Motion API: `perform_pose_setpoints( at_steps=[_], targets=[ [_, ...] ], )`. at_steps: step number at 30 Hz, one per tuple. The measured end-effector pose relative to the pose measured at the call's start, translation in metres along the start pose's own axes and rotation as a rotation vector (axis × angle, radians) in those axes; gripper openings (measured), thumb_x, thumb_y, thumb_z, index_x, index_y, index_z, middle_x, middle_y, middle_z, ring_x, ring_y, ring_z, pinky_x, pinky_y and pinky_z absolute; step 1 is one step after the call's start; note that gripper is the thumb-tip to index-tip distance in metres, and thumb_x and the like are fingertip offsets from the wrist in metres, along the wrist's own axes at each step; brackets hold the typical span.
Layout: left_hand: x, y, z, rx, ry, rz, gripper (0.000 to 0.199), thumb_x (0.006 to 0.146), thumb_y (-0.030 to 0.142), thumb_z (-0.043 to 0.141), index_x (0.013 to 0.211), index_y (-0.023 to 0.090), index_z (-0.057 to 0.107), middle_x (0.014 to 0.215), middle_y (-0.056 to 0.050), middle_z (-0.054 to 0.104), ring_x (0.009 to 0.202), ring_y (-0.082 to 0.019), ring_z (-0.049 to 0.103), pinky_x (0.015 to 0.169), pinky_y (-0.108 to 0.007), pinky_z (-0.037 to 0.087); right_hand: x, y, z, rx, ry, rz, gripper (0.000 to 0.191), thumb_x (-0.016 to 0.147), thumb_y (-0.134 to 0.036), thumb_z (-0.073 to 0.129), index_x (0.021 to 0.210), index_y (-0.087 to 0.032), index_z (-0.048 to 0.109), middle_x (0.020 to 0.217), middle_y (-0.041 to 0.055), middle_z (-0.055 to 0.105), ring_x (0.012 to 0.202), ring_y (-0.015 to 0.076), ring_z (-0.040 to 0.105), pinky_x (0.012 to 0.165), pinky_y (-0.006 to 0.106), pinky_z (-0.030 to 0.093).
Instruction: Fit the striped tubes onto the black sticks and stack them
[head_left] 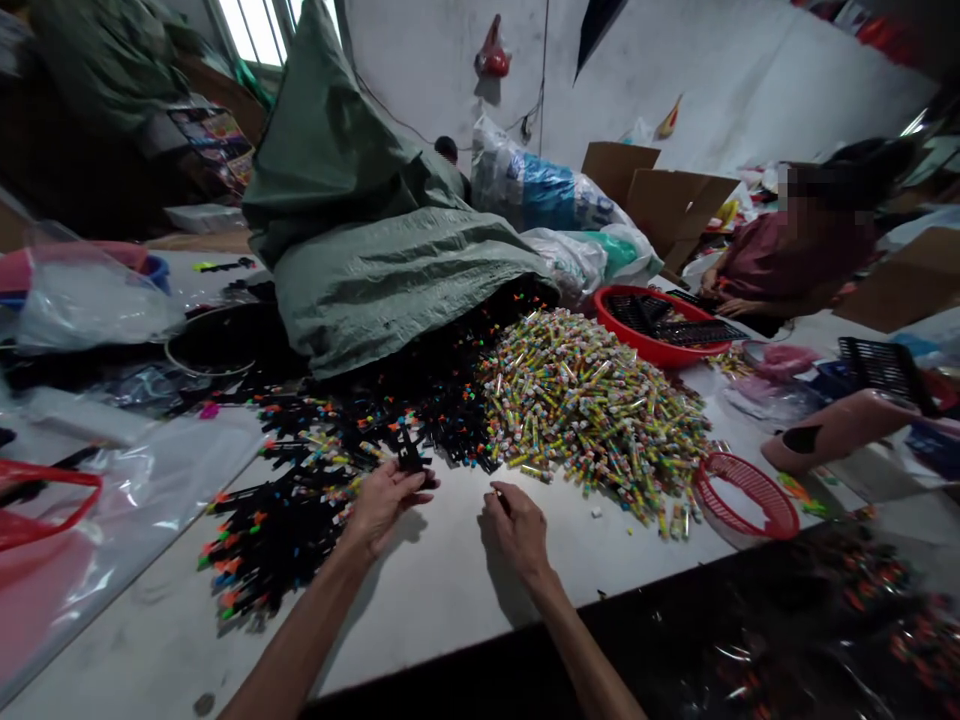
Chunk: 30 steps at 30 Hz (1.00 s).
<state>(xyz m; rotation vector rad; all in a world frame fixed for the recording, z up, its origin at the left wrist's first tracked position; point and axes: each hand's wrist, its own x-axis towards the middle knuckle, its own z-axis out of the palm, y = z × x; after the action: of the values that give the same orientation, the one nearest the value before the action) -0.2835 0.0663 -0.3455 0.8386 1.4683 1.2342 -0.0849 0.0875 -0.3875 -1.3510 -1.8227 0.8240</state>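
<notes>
My left hand (386, 502) pinches a small black plastic piece (409, 455) between thumb and fingers, just above the white tabletop. My right hand (517, 525) is curled closed a short way to the right; what its fingertips hold, if anything, is too small to make out. Behind and left of my left hand spreads a heap of black plastic pieces (289, 525) with orange, green and blue tips. More of these spill out of a large green-grey sack (405, 285). Beyond my right hand lies a big pile of small yellow-labelled tubes (592, 400) with white ends.
A red basket (750, 495) stands right of the tubes, and a red basin (652, 350) with black racks behind them. A co-worker (795, 250) sits at the back right. Clear plastic sheeting (180, 480) covers the left side. Bagged pieces (847, 620) lie below the table's front edge.
</notes>
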Motion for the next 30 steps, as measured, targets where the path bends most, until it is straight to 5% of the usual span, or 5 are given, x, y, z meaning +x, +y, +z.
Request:
perform_pose_setpoints(
  at_steps=[6,17,22,30],
  targets=[
    [-0.039,-0.021,0.029,-0.429,0.015,-0.116,0.047,0.054,0.028,0.079,0.093,0.016,0.055,0.085,-0.005,0.067,0.075,-0.016,0.062,0.056,-0.022,0.050,-0.009,-0.036,-0.004,0.658,-0.218,0.287,0.032,0.071,-0.038,0.065,0.091,-0.013,0.062,0.068,0.0017,0.062,0.063,0.0137,0.057,0.059,0.025,0.044],
    [-0.056,-0.021,0.036,-0.471,0.103,-0.042,0.041,0.049,0.023,0.081,0.083,0.012,0.061,0.076,-0.004,0.068,0.070,-0.014,0.059,0.060,-0.022,0.049,-0.018,-0.050,-0.017,0.749,-0.295,0.257,0.029,0.070,-0.037,0.069,0.090,-0.016,0.071,0.083,0.0041,0.063,0.060,0.0099,0.055,0.054,0.022,0.043],
    [-0.060,-0.021,0.035,-0.463,0.115,-0.035,0.037,0.048,0.022,0.081,0.078,0.012,0.062,0.073,-0.003,0.068,0.065,-0.011,0.057,0.056,-0.020,0.046,-0.021,-0.058,-0.021,0.753,-0.273,0.335,0.030,0.065,-0.033,0.073,0.089,-0.014,0.071,0.062,0.0017,0.062,0.054,0.0106,0.054,0.055,0.024,0.043],
    [-0.064,-0.021,0.033,-0.519,0.112,-0.019,0.040,0.050,0.021,0.081,0.082,0.012,0.059,0.072,-0.003,0.067,0.062,-0.011,0.056,0.056,-0.020,0.045,-0.026,-0.069,-0.025,0.671,-0.378,0.231,0.025,0.073,-0.036,0.065,0.087,-0.016,0.073,0.064,0.0012,0.059,0.051,0.0087,0.050,0.051,0.022,0.041]
  ],
)
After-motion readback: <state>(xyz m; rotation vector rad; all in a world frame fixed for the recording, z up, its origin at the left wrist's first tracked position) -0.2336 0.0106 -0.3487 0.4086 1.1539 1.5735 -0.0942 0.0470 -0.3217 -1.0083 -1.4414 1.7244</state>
